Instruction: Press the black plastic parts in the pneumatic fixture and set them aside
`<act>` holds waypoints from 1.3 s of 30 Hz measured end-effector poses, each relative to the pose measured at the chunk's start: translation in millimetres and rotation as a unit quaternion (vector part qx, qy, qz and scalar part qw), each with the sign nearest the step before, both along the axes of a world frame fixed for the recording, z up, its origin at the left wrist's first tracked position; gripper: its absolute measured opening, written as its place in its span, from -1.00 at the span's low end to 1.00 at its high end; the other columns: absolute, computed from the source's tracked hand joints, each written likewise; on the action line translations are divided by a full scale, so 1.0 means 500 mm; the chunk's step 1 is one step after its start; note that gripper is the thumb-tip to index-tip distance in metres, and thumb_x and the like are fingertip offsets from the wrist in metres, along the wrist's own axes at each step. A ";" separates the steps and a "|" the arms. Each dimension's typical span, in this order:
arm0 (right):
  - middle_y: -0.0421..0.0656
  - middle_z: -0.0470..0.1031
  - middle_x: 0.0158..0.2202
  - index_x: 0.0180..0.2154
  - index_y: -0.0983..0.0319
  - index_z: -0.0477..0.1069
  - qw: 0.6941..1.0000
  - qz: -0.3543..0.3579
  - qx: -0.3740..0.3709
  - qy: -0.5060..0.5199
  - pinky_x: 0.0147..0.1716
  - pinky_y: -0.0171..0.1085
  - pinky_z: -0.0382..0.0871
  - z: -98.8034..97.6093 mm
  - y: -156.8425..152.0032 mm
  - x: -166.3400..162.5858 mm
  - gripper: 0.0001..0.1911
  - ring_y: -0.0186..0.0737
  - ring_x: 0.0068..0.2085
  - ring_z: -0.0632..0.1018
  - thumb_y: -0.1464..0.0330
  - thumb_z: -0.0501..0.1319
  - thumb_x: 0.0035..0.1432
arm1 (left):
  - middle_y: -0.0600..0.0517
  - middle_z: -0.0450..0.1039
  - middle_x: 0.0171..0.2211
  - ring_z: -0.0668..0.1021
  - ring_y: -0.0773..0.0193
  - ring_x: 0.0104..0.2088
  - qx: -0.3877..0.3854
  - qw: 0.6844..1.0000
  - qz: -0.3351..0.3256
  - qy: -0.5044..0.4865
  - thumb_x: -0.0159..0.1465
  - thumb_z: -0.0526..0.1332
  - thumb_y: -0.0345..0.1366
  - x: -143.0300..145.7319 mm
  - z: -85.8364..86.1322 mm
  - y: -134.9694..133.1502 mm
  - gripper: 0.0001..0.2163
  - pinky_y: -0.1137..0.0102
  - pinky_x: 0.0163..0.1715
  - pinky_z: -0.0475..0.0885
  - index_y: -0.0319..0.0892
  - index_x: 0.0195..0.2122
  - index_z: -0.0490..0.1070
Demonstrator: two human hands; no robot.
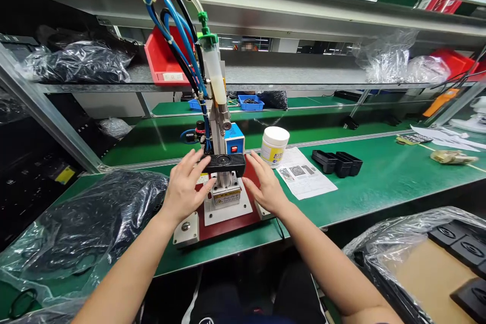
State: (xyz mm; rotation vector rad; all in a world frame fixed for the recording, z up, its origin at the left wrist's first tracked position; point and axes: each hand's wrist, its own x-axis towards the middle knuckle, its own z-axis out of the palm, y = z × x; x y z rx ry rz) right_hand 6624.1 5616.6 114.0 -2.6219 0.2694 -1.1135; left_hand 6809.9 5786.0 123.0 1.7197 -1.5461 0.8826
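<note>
A black rectangular plastic part (pixel 228 162) with a round ring in its top rests on the fixture of a bench-top dispensing machine (pixel 217 142). My left hand (pixel 186 185) is at the part's left end, fingers apart, fingertips overlapping its edge; I cannot tell whether they touch. On the other side, my right hand (pixel 266 187) is open beside the part's right end, with a small gap showing. Above the part is a syringe (pixel 214 71) of pale fluid with a green cap. Below it, a warning label (pixel 227 197) marks the fixture's base.
A white tub (pixel 275 144) stands by a printed sheet (pixel 306 174). Further right sit black plastic parts (pixel 337 163). Clear plastic bags (pixel 102 217) cover the left bench. At lower right, a lined box (pixel 413 268) holds several black parts. A shelf (pixel 288 73) with a red bin (pixel 167 58) spans overhead.
</note>
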 end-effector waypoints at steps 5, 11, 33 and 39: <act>0.00 0.39 0.14 0.20 0.23 0.20 1.000 -0.001 0.003 -0.025 0.14 -0.02 0.30 0.000 -0.010 0.037 -0.53 -0.05 0.17 0.37 0.24 0.10 0.31 | -0.10 0.45 0.05 0.45 0.05 0.11 -0.007 0.999 -0.002 0.031 0.28 0.20 -0.22 0.000 -0.011 -0.024 -0.70 0.14 0.08 0.35 -0.12 0.03 0.38; 0.01 0.42 0.12 0.17 0.25 0.23 0.999 -0.010 0.000 -0.040 0.10 -0.06 0.32 -0.009 -0.008 0.042 -0.55 -0.07 0.13 0.41 0.22 0.11 0.31 | -0.12 0.44 0.04 0.44 0.04 0.12 -0.024 0.999 0.016 0.036 0.27 0.20 -0.25 -0.017 -0.024 -0.028 -0.70 0.14 0.07 0.37 -0.14 0.03 0.37; 0.03 0.48 -0.01 0.14 0.25 0.24 0.992 -0.115 -0.036 0.039 -0.08 -0.05 0.35 -0.183 0.028 -0.159 -0.61 0.00 0.05 0.43 0.36 0.10 0.28 | -0.18 0.52 -0.06 0.52 0.01 -0.01 0.032 0.997 0.057 -0.029 0.25 0.26 -0.41 -0.062 -0.239 0.208 -0.65 0.19 -0.08 0.35 -0.27 0.06 0.34; 0.02 0.49 -0.04 0.08 0.30 0.27 0.985 -0.124 -0.079 0.088 -0.09 -0.07 0.26 -0.165 0.028 -0.144 -0.66 0.02 0.04 0.39 0.37 0.10 0.29 | -0.13 0.55 -0.12 0.52 -0.02 -0.04 0.042 0.995 0.068 -0.053 0.24 0.26 -0.40 -0.058 -0.228 0.199 -0.70 0.17 -0.09 0.32 -0.25 0.01 0.37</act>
